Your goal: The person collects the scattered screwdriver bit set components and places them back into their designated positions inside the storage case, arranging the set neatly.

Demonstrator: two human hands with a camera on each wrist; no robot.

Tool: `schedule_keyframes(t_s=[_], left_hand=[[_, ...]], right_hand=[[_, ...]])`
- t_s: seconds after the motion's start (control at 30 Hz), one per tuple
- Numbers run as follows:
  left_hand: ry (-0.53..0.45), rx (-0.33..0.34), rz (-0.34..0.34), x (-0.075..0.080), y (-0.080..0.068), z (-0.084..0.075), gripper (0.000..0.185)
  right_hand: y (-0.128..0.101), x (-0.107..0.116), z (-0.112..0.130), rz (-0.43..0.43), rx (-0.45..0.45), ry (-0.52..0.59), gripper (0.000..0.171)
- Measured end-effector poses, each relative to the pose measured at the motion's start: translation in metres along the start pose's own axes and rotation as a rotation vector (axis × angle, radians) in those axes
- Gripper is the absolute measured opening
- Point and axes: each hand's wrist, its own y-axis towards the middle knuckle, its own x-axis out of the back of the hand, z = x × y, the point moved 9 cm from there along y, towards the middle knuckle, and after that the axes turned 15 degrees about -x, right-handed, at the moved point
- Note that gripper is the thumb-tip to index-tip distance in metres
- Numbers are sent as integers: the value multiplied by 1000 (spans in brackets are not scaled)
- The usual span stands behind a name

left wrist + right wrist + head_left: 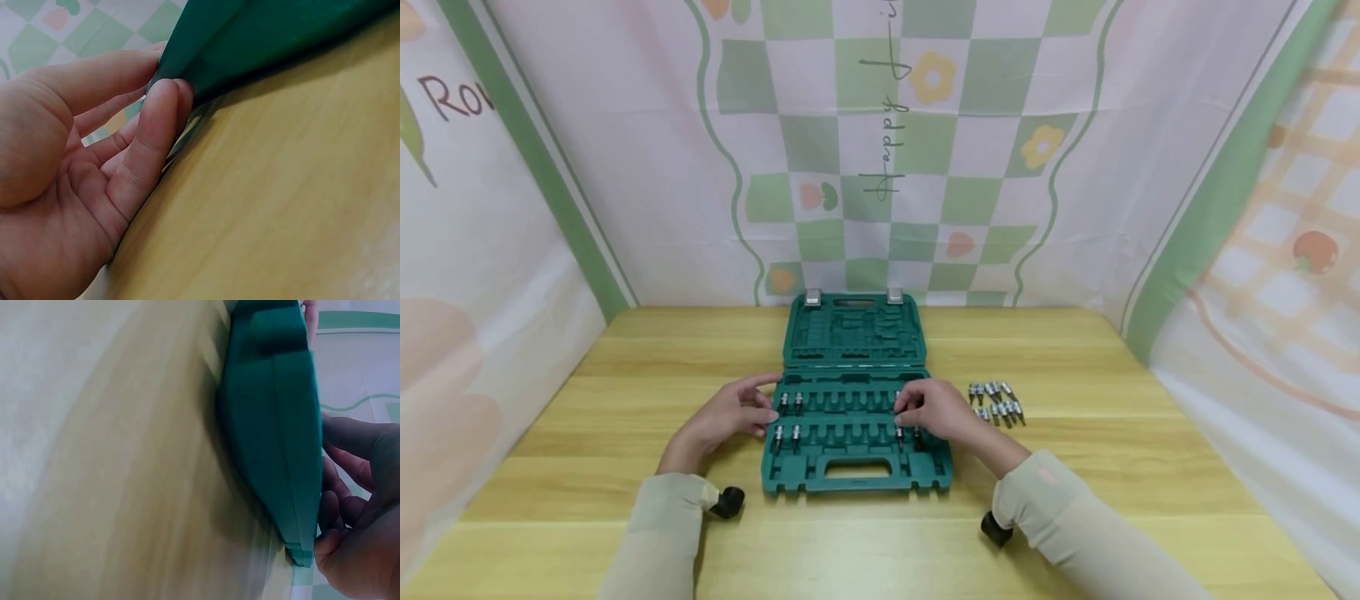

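Note:
A green plastic tool case lies with its lid raised at the back. My left hand rests against the case's left edge, thumb at the rim; in the left wrist view its fingers touch the green side wall. With thumb and fingertips, my right hand pinches a small metal bit socket at the right end of the upper row, mostly hidden by the fingers. Bit sockets sit in slots at the left of both rows, others at the lower right. The right wrist view shows mainly the case's outer wall.
Several loose bit sockets lie in two groups on the wooden table, right of the case. The case lid has moulded recesses and two metal latches. Printed cloth hangs behind the table and at both sides.

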Motion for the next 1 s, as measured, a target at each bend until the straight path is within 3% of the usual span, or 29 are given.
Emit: schedule_keyframes(t_s=[0.4, 1.0], left_hand=[[-3, 9, -6, 1, 2, 3, 65], [7, 10, -4, 0, 0, 1, 66]], right_hand=[[6, 31, -8, -95, -1, 52, 5], [14, 70, -44, -183, -70, -5, 12]])
